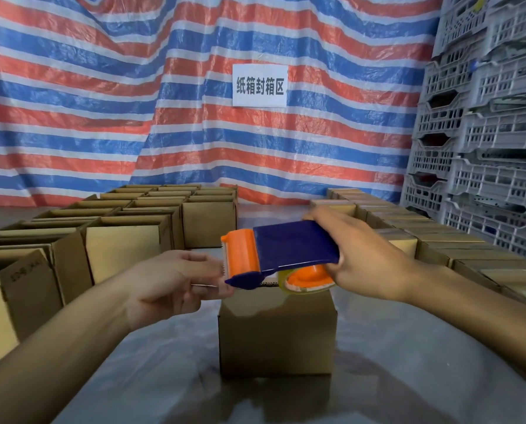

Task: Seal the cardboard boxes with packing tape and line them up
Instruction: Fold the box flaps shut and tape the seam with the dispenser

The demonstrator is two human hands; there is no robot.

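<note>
1. Head view: a closed cardboard box (277, 335) stands on the tabletop (163, 377), just below both hands.
2. Right hand (362, 258) is wrapped around the blue-and-orange tape dispenser (281, 255).
3. Left hand (176, 280), fingers pinched, touches the dispenser's front end.
4. Open boxes (127, 240) stand beyond the left hand; sealed boxes (408, 231) line up beyond the right.
</note>
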